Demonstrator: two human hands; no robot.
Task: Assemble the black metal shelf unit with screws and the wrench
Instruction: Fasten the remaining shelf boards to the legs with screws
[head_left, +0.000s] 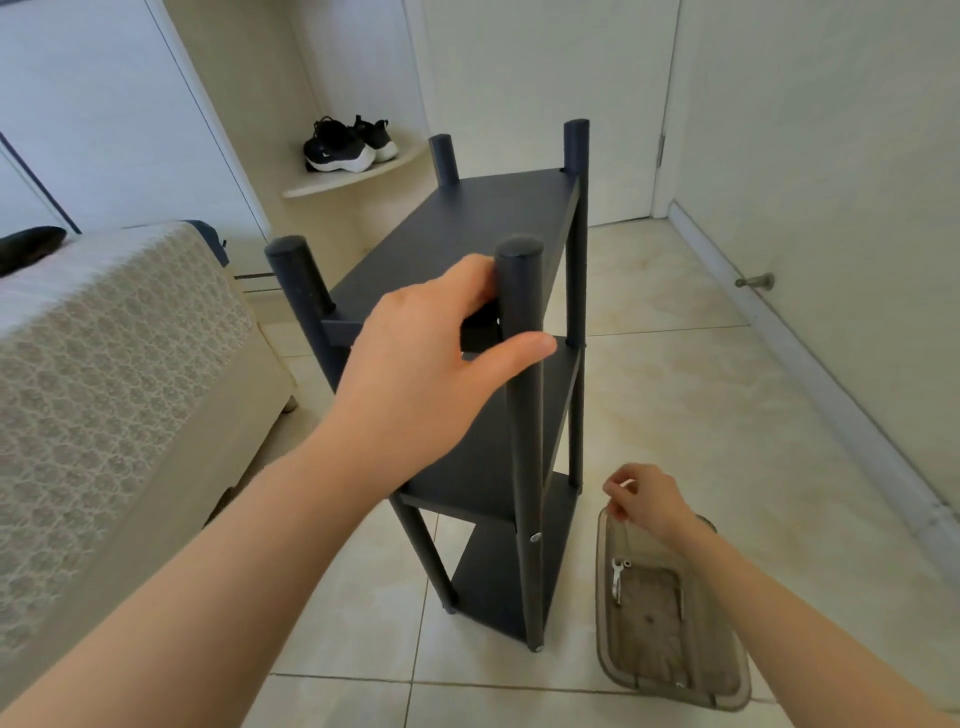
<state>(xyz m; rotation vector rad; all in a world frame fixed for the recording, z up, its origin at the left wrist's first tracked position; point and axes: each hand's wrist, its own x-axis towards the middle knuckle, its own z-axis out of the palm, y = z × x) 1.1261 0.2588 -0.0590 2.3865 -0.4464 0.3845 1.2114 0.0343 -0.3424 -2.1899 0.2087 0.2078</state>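
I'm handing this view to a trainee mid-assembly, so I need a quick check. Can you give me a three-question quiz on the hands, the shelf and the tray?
1. True or false: the wrench lies in the clear tray on the floor.
2. What does the left hand grip? A) the wrench B) a post of the shelf unit C) the tray
3. Fill in: the right hand, pinching a small pale item too small to identify, is above the far end of the ____.

Key: 1 true; 2 B; 3 tray.
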